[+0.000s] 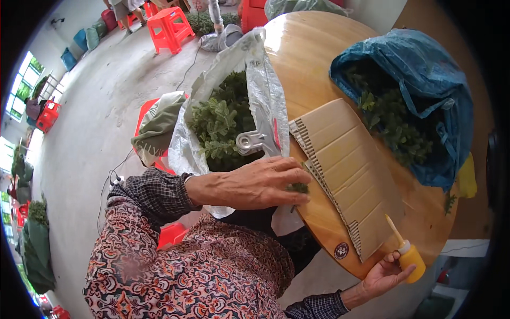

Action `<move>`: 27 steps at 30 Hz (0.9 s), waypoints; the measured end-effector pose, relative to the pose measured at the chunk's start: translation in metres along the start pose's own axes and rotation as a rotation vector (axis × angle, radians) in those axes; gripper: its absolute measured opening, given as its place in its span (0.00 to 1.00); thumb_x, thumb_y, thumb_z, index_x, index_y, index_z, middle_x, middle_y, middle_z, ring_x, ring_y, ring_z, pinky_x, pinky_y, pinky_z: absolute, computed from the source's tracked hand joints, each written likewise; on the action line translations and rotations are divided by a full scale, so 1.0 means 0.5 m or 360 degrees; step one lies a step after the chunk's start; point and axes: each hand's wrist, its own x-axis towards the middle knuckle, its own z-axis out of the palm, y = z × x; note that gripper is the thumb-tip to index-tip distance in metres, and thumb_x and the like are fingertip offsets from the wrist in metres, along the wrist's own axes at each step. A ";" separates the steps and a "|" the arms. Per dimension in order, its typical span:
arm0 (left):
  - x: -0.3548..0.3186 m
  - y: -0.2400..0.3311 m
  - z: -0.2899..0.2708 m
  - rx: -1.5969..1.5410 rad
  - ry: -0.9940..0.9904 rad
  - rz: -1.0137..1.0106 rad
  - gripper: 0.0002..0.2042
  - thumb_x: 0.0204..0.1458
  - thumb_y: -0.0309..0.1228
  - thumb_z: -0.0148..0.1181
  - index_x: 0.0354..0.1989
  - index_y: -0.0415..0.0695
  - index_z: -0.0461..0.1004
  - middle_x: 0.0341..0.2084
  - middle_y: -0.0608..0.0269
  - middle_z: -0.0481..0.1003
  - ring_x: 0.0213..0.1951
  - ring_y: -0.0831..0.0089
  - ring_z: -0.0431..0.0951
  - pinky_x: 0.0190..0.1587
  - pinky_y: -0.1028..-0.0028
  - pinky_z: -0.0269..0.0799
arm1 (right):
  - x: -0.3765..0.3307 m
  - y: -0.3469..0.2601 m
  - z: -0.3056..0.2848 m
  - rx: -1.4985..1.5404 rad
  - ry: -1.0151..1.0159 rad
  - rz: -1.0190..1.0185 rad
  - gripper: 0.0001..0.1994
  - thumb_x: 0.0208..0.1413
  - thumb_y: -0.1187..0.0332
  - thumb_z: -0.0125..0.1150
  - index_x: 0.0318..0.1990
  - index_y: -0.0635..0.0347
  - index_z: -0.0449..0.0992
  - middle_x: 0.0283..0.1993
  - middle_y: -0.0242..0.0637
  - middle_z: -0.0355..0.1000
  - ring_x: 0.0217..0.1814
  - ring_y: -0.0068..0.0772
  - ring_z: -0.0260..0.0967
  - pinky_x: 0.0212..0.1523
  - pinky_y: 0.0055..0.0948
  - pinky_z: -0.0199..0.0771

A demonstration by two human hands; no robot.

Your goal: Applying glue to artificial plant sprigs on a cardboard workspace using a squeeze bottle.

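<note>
My left hand [249,183] is closed at the table's left edge, its fingers pinching a small green sprig [298,187], mostly hidden by the hand. Just beyond it, a white plastic bag [268,80] stands open, full of green fir-like sprigs [218,122]. A metal clip [251,142] grips the bag's rim. My right hand [380,276] holds a yellow squeeze bottle [411,263] near the table's front edge, its long nozzle tilted up and to the left. Between the hands lies a sheet of corrugated cardboard [345,170], its left edge showing exposed ridges.
The round wooden table [308,42] also carries a blue plastic bag [425,69] with more greenery. A green cloth-like bag [162,122] sits on a red stool at left. Another red stool [169,27] and other people are farther off; a cable [191,69] crosses the floor.
</note>
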 end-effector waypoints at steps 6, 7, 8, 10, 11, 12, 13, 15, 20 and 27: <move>-0.050 -0.096 -0.097 0.0431 0.0556 -0.0603 0.16 0.42 0.21 0.63 0.41 0.50 0.78 0.43 0.62 0.72 0.43 0.68 0.72 0.42 0.73 0.73 | 0.005 0.001 -0.004 0.0064 0.0015 0.0021 0.20 0.58 0.58 0.58 0.49 0.64 0.67 0.34 0.39 0.73 0.27 0.22 0.69 0.28 0.14 0.71; -0.065 -0.112 -0.114 0.0465 0.0537 -0.0702 0.17 0.41 0.20 0.63 0.42 0.50 0.78 0.45 0.61 0.72 0.44 0.67 0.72 0.44 0.71 0.73 | 0.004 -0.003 -0.008 0.0060 0.0055 -0.0008 0.20 0.58 0.58 0.58 0.49 0.64 0.67 0.34 0.39 0.73 0.27 0.22 0.69 0.28 0.14 0.71; -0.077 -0.127 -0.127 0.0507 0.0536 -0.0878 0.19 0.40 0.20 0.64 0.44 0.50 0.77 0.47 0.60 0.71 0.45 0.66 0.72 0.45 0.70 0.73 | 0.006 -0.004 -0.010 0.0079 0.0047 0.0019 0.20 0.58 0.58 0.58 0.49 0.64 0.67 0.34 0.40 0.73 0.27 0.22 0.69 0.27 0.14 0.71; -0.083 -0.152 -0.134 0.0779 0.0265 -0.1024 0.19 0.43 0.23 0.64 0.47 0.49 0.76 0.49 0.58 0.70 0.47 0.62 0.71 0.49 0.64 0.70 | 0.009 -0.002 -0.012 0.0130 0.0019 0.0075 0.19 0.58 0.58 0.57 0.49 0.64 0.68 0.35 0.40 0.73 0.27 0.22 0.69 0.26 0.14 0.69; -0.076 -0.160 -0.133 0.0903 0.0066 -0.1184 0.18 0.44 0.26 0.63 0.47 0.49 0.76 0.50 0.58 0.70 0.48 0.61 0.70 0.50 0.63 0.69 | 0.008 -0.001 -0.012 0.0167 -0.0019 0.0104 0.19 0.59 0.58 0.57 0.49 0.64 0.68 0.35 0.40 0.73 0.27 0.22 0.68 0.26 0.14 0.69; -0.060 -0.169 -0.132 0.0912 0.0137 -0.0949 0.17 0.45 0.27 0.63 0.46 0.48 0.76 0.48 0.59 0.71 0.46 0.63 0.71 0.48 0.64 0.70 | 0.007 -0.002 -0.011 0.0170 0.0013 0.0078 0.19 0.59 0.58 0.57 0.49 0.64 0.68 0.35 0.40 0.73 0.27 0.22 0.68 0.26 0.14 0.69; -0.037 -0.175 -0.132 0.0886 0.0069 -0.0902 0.16 0.45 0.29 0.63 0.46 0.48 0.77 0.45 0.59 0.73 0.44 0.64 0.72 0.45 0.65 0.70 | 0.006 0.000 -0.010 0.0174 0.0041 0.0072 0.19 0.59 0.58 0.57 0.49 0.64 0.68 0.36 0.40 0.74 0.27 0.22 0.68 0.25 0.14 0.68; 0.034 -0.187 -0.120 0.0655 0.0105 -0.0741 0.15 0.46 0.29 0.64 0.44 0.47 0.77 0.43 0.59 0.74 0.41 0.65 0.73 0.43 0.66 0.71 | 0.006 0.002 -0.007 0.0173 0.0085 0.0081 0.19 0.59 0.57 0.57 0.48 0.64 0.68 0.37 0.41 0.74 0.27 0.22 0.68 0.25 0.14 0.68; 0.264 -0.218 0.001 0.0417 0.0273 -0.0382 0.12 0.50 0.37 0.60 0.38 0.44 0.78 0.33 0.61 0.75 0.30 0.67 0.74 0.33 0.69 0.71 | 0.005 0.003 -0.005 0.0206 0.0093 0.0095 0.19 0.58 0.57 0.57 0.49 0.63 0.68 0.38 0.41 0.74 0.27 0.23 0.68 0.25 0.14 0.68; 0.371 -0.255 0.081 0.0484 0.0124 -0.0430 0.11 0.51 0.37 0.59 0.35 0.43 0.79 0.31 0.61 0.75 0.29 0.67 0.74 0.30 0.70 0.70 | 0.005 -0.005 -0.005 0.0320 0.0052 0.0161 0.18 0.58 0.60 0.58 0.48 0.65 0.68 0.37 0.42 0.73 0.28 0.26 0.69 0.26 0.16 0.70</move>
